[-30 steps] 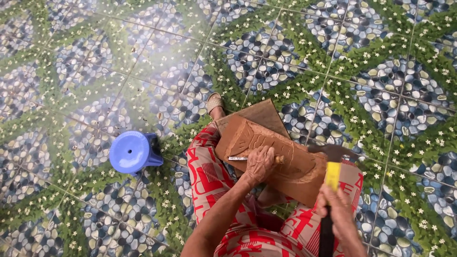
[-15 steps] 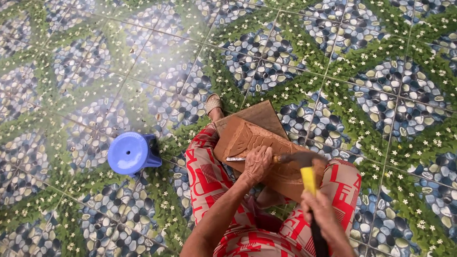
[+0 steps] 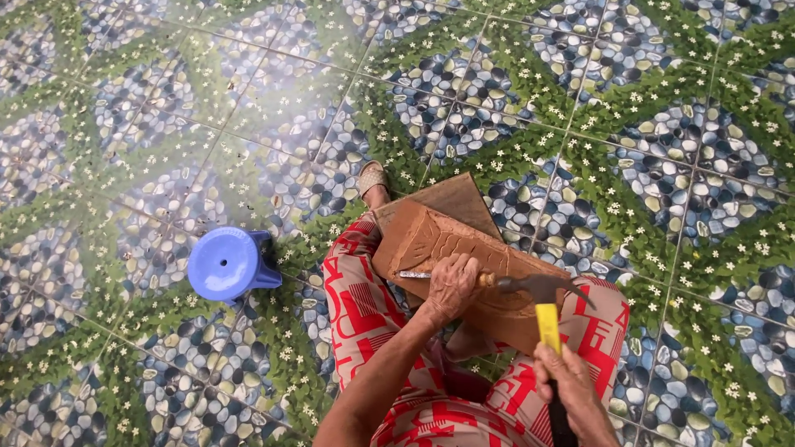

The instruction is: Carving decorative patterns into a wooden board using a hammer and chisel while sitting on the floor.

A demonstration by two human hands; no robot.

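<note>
A brown carved wooden block (image 3: 439, 240) rests across my lap, on red patterned trousers. My left hand (image 3: 451, 285) is closed around a metal chisel (image 3: 411, 274) whose blade lies flat on the block, pointing left. My right hand (image 3: 571, 389) grips the yellow-and-black handle of a claw hammer (image 3: 542, 290). The hammer head sits right at the chisel's butt end, beside my left hand. A flat wooden board (image 3: 455, 199) lies under the block's far end.
A small blue plastic stool (image 3: 225, 263) stands on the floor to my left. The floor (image 3: 580, 124) is tiled in a pebble and green leaf pattern. My sandalled foot (image 3: 372, 178) shows beyond the block.
My right hand has swung the hammer leftwards and down, from beside my right knee until its head meets the end of the chisel. The left hand and the block have stayed put.
</note>
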